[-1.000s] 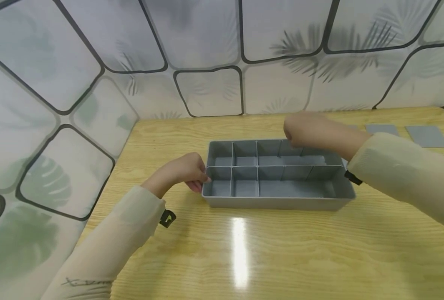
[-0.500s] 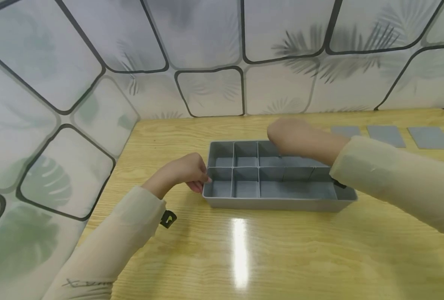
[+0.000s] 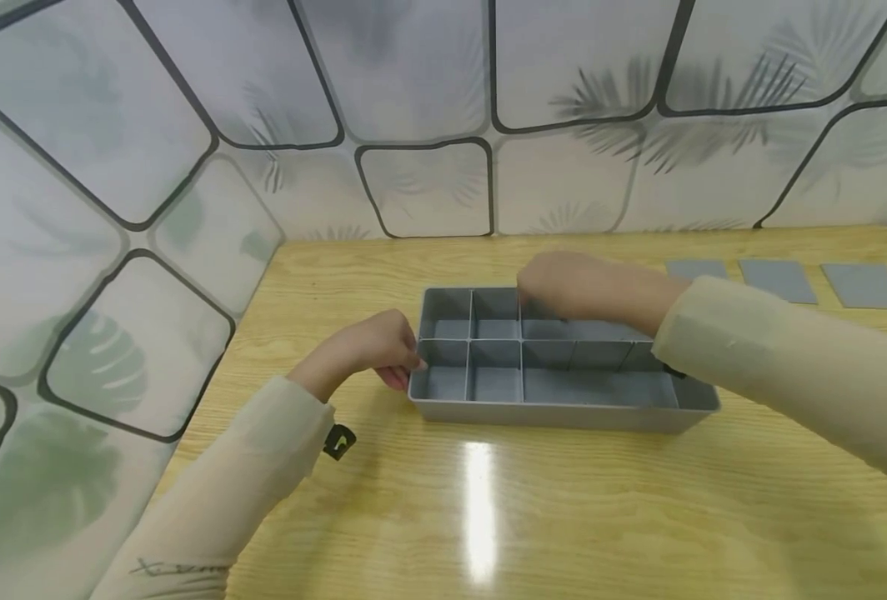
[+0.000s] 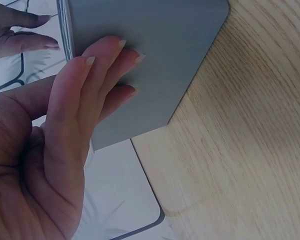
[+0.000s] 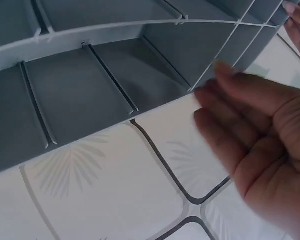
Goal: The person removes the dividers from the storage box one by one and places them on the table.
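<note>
A grey divided box (image 3: 563, 415) stands on the wooden table, two rows of compartments along its length. At its left end, my left hand (image 3: 374, 346) holds the end wall. In the left wrist view the fingers (image 4: 102, 75) lie against the outer wall, while the thumb is mostly hidden. My right hand (image 3: 571, 285) is over the back row, near the second crosswise divider (image 5: 217, 57). Its thumb and fingers are apart and slightly bent in the right wrist view, with nothing seen between them. The fingertips are blurred, so contact with the divider is unclear.
Three flat grey plates (image 3: 867, 285) lie in a row at the back right of the table (image 3: 578, 517). A patterned wall covering (image 3: 424, 187) rises behind the table and on the left. Narrow slots (image 5: 112, 80) line the box's inner back wall.
My right hand has moved left along the back row, from its right part toward the dividers. The left hand stays at the box's left end. The view has shifted slightly.
</note>
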The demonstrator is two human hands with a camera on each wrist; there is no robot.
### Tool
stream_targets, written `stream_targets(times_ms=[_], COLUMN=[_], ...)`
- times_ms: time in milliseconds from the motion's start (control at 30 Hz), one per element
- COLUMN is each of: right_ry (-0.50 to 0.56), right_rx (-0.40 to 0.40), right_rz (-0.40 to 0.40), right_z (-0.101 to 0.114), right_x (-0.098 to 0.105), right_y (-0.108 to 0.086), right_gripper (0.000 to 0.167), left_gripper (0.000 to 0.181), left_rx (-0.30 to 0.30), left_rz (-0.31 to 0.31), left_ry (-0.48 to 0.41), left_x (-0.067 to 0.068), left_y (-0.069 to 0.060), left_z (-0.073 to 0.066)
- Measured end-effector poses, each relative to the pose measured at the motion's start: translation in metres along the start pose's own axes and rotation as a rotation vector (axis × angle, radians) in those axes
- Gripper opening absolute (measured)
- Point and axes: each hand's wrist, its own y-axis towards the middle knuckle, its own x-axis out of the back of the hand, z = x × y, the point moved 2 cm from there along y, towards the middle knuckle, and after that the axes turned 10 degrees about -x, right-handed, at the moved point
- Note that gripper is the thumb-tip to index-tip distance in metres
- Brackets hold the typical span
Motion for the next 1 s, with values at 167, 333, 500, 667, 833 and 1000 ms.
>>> stream_targets(times_ms=[167, 333, 500, 667, 833, 1000], right_ry=[-0.043, -0.103, -0.150, -0.212, -0.259, -0.266], right_rx=[0.165, 0.222, 0.216, 0.195, 0.239, 0.276], right_rz=[0.091, 0.146, 0.188, 0.177, 0.099, 0.035], right_z=[0.008, 0.015, 0.017, 0.016, 0.015, 0.014], right_x=[0.001, 0.002, 0.000, -0.004, -0.011, -0.018], right_y=[0.004, 0.009, 0.014, 0.015, 0.015, 0.016], right_gripper=[0.029, 0.029, 0.029, 0.031, 0.028, 0.017], left_gripper=[0.014, 0.013, 0.013, 0.013, 0.013, 0.013], left_rx=[-0.007, -0.004, -0.012, 0.000, 0.011, 0.000], left_rz=[0.003, 0.007, 0.011, -0.001, -0.007, -0.005], left_ry=[0.008, -0.002, -0.007, 0.007, 0.014, 0.011], left_x=[0.002, 0.002, 0.001, 0.001, 0.001, 0.000], left_y=[0.000, 0.000, -0.001, -0.003, -0.004, 0.000], left_z=[0.000, 0.000, 0.000, -0.001, -0.001, 0.000])
